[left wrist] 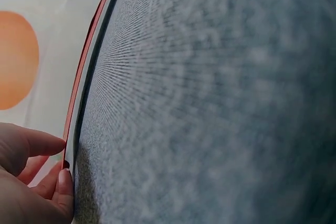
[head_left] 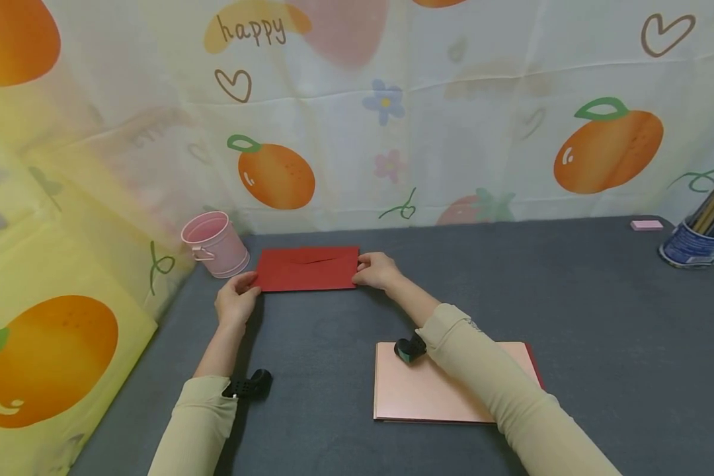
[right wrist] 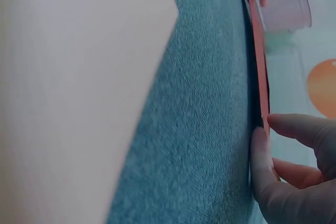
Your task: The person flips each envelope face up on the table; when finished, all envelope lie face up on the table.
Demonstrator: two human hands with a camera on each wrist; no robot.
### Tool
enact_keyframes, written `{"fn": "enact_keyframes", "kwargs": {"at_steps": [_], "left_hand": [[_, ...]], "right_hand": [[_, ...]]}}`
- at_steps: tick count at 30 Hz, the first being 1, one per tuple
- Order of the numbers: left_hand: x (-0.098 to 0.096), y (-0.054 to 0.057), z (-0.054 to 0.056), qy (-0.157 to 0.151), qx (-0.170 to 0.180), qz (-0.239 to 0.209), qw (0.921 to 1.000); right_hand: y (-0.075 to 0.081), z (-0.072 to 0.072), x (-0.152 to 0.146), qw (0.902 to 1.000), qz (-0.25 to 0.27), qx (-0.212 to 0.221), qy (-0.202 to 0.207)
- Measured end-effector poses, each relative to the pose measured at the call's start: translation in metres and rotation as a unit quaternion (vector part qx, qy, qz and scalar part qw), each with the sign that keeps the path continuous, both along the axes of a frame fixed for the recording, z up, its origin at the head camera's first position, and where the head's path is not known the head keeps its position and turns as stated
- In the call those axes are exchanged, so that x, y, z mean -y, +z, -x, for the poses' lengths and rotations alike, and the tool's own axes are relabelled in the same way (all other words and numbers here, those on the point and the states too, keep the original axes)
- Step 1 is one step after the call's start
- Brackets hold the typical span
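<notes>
A flat red envelope (head_left: 307, 272) with a flap line along its upper part lies between both hands near the back of the dark table, seen almost edge-on in the two wrist views. My left hand (head_left: 237, 301) pinches its left end between thumb and fingers, as the left wrist view also shows at the envelope's edge (left wrist: 79, 85). The right end is pinched by my right hand (head_left: 377, 271), thumb below and fingers above. In the right wrist view the envelope (right wrist: 258, 61) runs close over the tabletop, a dark shadow beside it.
A pink bucket (head_left: 215, 244) stands just behind my left hand. Under my right forearm lies a pale pink notebook (head_left: 404, 390) with a red edge. At the far right are a pink eraser-like block (head_left: 646, 225) and a blue pencil holder (head_left: 696, 244). Printed cloth (head_left: 345, 132) hangs behind the table.
</notes>
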State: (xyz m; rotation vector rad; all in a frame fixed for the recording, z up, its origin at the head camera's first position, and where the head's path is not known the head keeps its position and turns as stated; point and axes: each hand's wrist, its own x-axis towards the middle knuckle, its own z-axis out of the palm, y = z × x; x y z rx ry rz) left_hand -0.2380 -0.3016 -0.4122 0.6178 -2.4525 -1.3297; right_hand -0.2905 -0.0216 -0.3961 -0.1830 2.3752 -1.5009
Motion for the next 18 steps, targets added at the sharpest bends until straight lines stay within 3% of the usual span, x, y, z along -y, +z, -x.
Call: {"fn": "enact_keyframes", "kwargs": {"at_steps": [8, 13, 18], "left_hand": [[0.0, 0.002, -0.003, -0.012, 0.02, 0.018, 0.9996], [-0.002, 0.007, -0.005, -0.053, 0.052, 0.034, 0.9966], [-0.005, 0.011, -0.007, -0.094, 0.057, 0.053, 0.9925]], "right_hand": [[0.002, -0.003, 0.004, 0.9988, 0.038, 0.029, 0.005], [0.003, -0.004, 0.002, 0.9975, 0.055, 0.045, 0.003], [0.005, -0.005, -0.002, 0.9946, 0.081, 0.063, 0.013]]}}
